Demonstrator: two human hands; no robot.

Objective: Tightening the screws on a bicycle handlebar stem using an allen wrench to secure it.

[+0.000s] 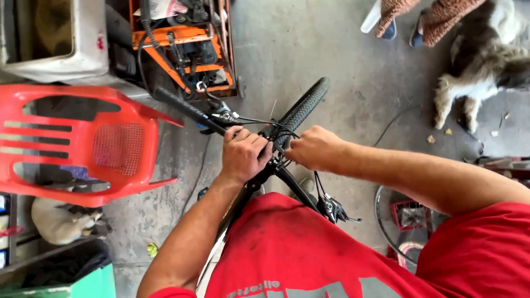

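Note:
A bicycle stands below me, its black front tyre pointing away over the concrete floor. My left hand is closed around the black handlebar close to the stem. My right hand is closed at the stem, fingers pinched on something small I cannot make out, beside the black cables. A black shifter and brake lever sit on the right end of the bar. My red shirt hides the frame beneath.
A red plastic chair lies on its side at left, a pale animal beneath it. An orange machine frame stands beyond the handlebar. A fluffy dog and another person's feet are at upper right. A wheel rim lies right.

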